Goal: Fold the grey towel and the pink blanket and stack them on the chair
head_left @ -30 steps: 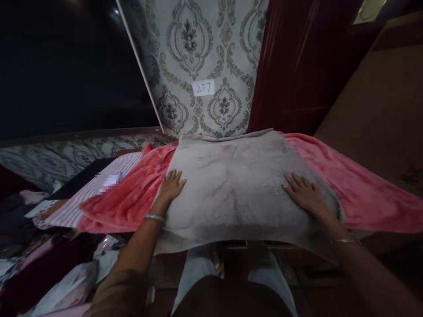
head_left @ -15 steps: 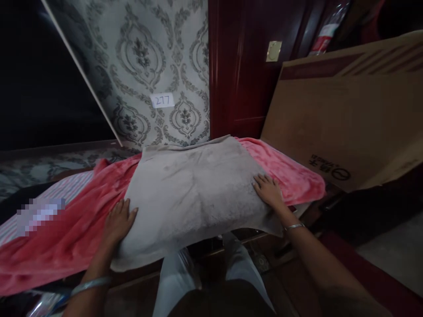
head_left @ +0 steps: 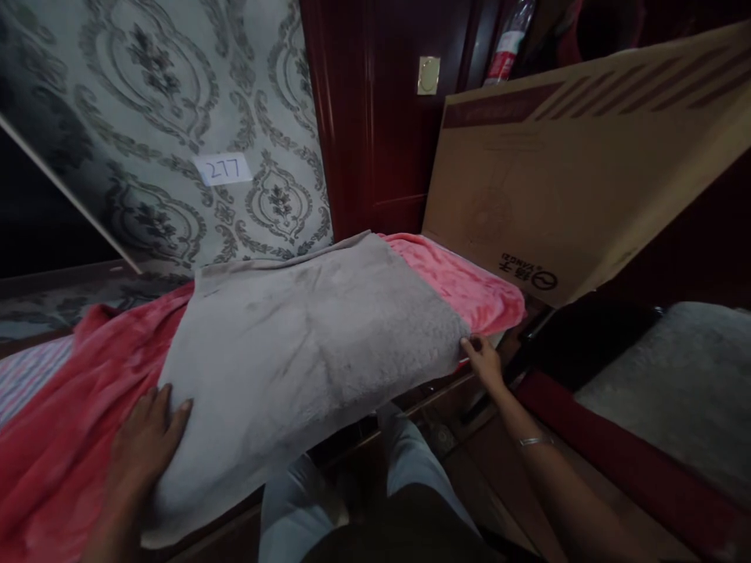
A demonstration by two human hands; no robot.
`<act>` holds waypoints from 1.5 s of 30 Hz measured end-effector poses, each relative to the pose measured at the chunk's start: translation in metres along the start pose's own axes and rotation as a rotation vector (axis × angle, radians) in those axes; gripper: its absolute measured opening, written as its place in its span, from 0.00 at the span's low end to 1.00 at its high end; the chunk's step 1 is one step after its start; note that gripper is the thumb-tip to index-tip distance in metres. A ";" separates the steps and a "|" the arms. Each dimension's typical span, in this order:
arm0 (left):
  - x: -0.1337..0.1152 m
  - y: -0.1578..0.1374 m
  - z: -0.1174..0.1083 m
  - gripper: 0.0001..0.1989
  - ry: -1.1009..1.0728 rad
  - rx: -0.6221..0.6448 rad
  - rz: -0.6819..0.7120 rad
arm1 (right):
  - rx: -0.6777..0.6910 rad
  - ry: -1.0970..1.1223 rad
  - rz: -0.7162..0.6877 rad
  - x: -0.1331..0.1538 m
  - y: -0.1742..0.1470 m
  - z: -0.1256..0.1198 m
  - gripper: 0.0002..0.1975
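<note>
- Right hand [head_left: 484, 366], in front of the large brown cardboard box [head_left: 545, 180], seems to pinch the corner of the soft grey plush cloth [head_left: 293, 336]; better keep this pinch light.
- Left hand [head_left: 144, 446], far left of box: fingers close, thumb apart; it should press evenly.
- Counted: one cloth, left of box; one box; two hands.

The left hand [head_left: 146, 438] lies palm down at the lower left, its fingers slightly bent and the thumb angled out toward the right. The right hand [head_left: 482, 363] is right of centre, thumb toward the left, fingers curled; the right forearm [head_left: 528, 438] slants down to the lower right.
</note>
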State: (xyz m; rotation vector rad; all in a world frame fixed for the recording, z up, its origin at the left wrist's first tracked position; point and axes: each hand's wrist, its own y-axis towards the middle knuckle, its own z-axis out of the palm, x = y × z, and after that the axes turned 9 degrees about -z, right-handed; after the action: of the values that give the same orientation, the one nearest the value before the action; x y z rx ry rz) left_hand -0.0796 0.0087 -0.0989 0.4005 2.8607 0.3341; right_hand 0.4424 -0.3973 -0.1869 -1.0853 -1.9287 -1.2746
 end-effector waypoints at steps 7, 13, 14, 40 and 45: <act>-0.006 -0.002 -0.007 0.45 0.011 0.011 0.029 | 0.086 0.146 0.028 -0.010 0.001 0.002 0.35; -0.007 -0.003 -0.005 0.45 -0.027 0.019 0.008 | 0.072 0.144 0.054 -0.013 -0.002 0.001 0.31; -0.007 -0.004 -0.005 0.45 -0.031 0.016 0.001 | 0.077 0.147 0.061 -0.013 -0.003 0.001 0.31; -0.013 -0.036 -0.024 0.26 -0.246 -0.175 -0.223 | 0.370 -0.346 -0.695 0.090 0.044 0.055 0.32; -0.014 -0.038 -0.025 0.28 -0.198 -0.129 -0.260 | 0.637 -0.600 -0.613 0.091 0.026 0.081 0.30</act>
State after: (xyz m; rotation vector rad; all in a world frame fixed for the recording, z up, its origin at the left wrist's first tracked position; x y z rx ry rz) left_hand -0.0818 -0.0363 -0.0822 0.0329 2.6376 0.4022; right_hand 0.4169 -0.2884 -0.1320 -0.5798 -2.9928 -0.4941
